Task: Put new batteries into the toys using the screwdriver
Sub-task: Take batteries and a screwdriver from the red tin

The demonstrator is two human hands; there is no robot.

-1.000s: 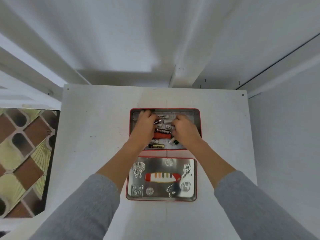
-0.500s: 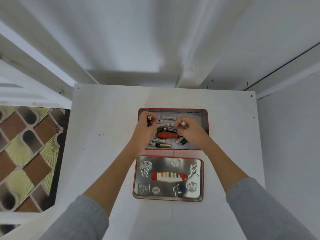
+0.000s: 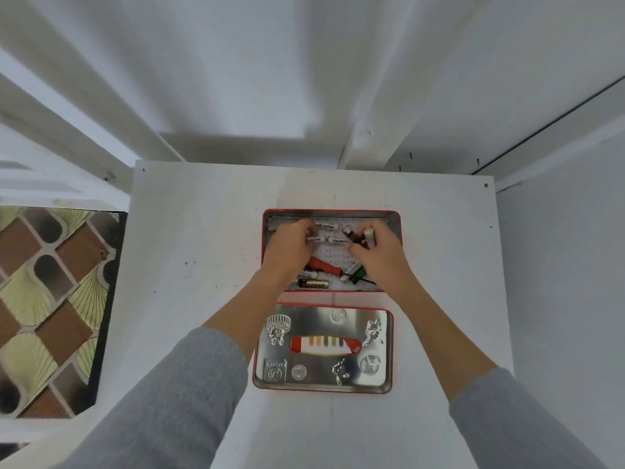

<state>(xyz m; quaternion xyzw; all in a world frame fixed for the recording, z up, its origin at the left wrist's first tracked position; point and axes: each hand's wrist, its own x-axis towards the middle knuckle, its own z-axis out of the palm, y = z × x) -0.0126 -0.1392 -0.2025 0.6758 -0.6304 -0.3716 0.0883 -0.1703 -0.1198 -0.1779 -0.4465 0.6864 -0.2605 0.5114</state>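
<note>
Open red-rimmed metal tin on the white table, embossed silver lid set just in front, presumably for clear access. Inside: orange-handled screwdriver lying loose among white and black batteries. Left hand curled over the batteries, grip unclear; right hand pinching a white battery upright, probably sorting out new ones.

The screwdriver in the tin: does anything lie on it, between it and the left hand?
Nothing visible lies on the screwdriver. It lies bare in the open tin, batteries beside it. The left hand is just above its handle end and hides that tip. The right hand grips a white battery.
</note>
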